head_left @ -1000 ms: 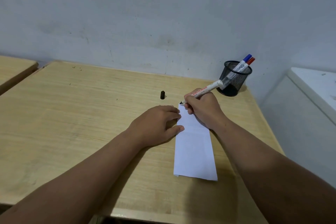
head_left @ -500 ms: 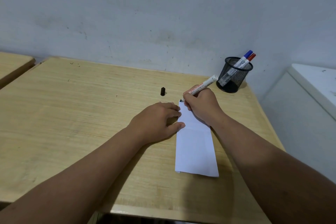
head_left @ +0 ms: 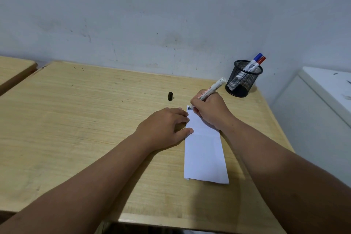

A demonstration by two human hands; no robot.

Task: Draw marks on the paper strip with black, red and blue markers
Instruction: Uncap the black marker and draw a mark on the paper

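Both bare forearms reach up from the lower corners and converge toward the centre. The left hand [head_left: 167, 125] lies palm down, fingers [head_left: 180, 113] loosely together and pointing toward three o'clock, thumb stretched out at its four o'clock side. The right hand [head_left: 210, 112] sits just beside it at two o'clock, curled into a writing grip, knuckles up, fingertips pinched at its ten o'clock edge, wrist bent slightly inward.
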